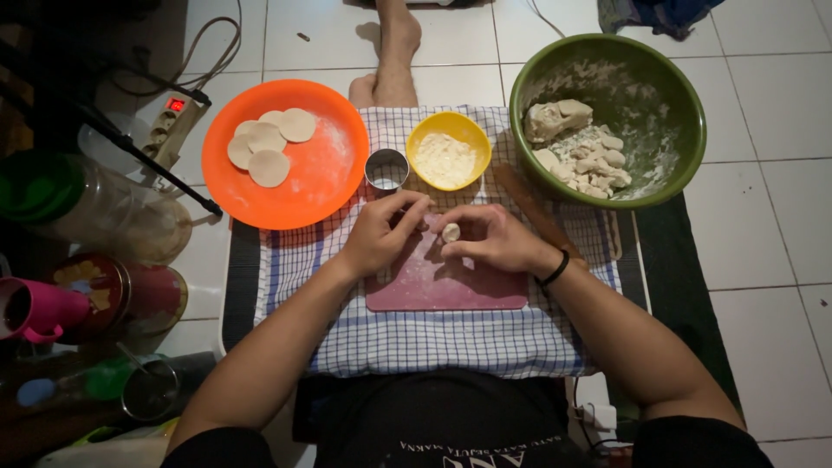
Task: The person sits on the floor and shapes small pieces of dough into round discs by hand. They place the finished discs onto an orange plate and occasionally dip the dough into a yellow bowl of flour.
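— Dough (451, 231), small pale lump of it, dead centre, right over the pink board (446, 282). See who has it?

— Both, near enough. Right hand (496, 238) has its grip closed round the lump, fingertips pinching it from three o'clock. Left hand (384, 232) comes in from nine o'clock, fingers curled, tips just beside the lump; I cannot tell if they actually touch it.

— And the board sits on what?

— Checked cloth (433, 342) spread over the person's lap, on the tiled floor (763, 217). No tabletop here.

— What's round about?

— At twelve o'clock from the hands, a yellow bowl (449, 150) of flour. Just left of it, at eleven, a small metal ring cutter (386, 169), upright. Further out at ten o'clock, an orange plate (325, 173) with a cluster of flat dough rounds (267, 147) overlapping on its far left side.

— The green thing?

— Big green bowl (667, 113) at two o'clock, floured inside, holding a large dough mass and a heap of small pieces. A wooden rolling pin (533, 208) lies slanted between that bowl and the right wrist, which wears a black band (555, 269).

— Left side's cluttered.

— Jars, a pink cup (39, 310), a power strip (173, 121) at nine to ten o'clock, well apart from the board.
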